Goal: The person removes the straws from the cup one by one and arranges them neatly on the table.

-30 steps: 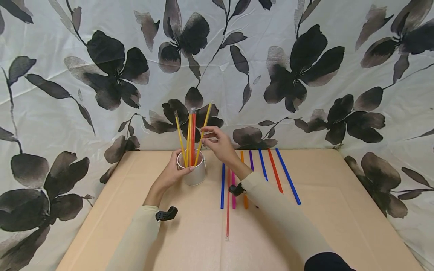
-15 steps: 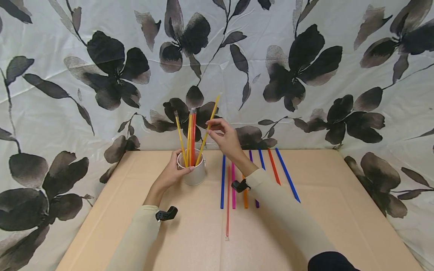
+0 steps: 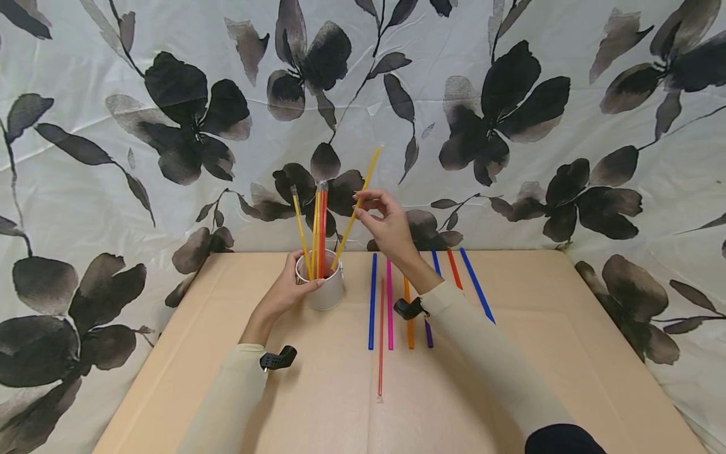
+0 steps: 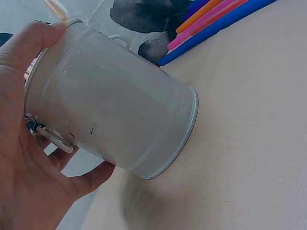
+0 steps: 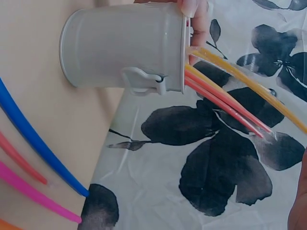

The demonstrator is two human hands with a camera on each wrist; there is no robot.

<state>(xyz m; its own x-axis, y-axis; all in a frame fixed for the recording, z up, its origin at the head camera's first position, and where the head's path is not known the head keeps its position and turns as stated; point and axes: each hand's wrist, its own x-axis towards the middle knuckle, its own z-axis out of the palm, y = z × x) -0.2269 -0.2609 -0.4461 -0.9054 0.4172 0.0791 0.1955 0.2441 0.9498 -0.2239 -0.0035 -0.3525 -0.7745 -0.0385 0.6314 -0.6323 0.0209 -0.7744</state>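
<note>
- Your right hand (image 3: 388, 224) has thumb and fingertips brought together on a slim yellow plastic straw (image 3: 346, 231), with barely any gap beyond its thickness.
- That straw slants up to the right, its lower end at the mouth of the bucket. Expect it to be very light and fairly stiff, yet easy to crease; what looks like clear film around it may slide. A gentle pinch near mid-length should steer it best.
- Your left hand (image 3: 289, 284) is curled round the upper left side of an off-white cylindrical metal-looking bucket (image 3: 330, 295), which appears upright near the far edge of the pale tan surface (image 3: 334, 378), left of that edge's middle. It is probably light and rigid, with a smooth wall; brace it just below the rim, clear of the small side handle (image 5: 139, 79).
- Inside, other yellow straws (image 3: 301, 221) and red straws (image 3: 324, 233) stand; you cannot count them surely.
- Right of the bucket, toward the far edge, lie a blue straw (image 3: 372, 302), a thin red straw (image 3: 381, 353) reaching nearest the near edge, a magenta straw (image 3: 390, 306) and an orange straw (image 3: 409, 315).
- Your right forearm partly covers a purple straw (image 3: 428, 334) and others beyond.
</note>
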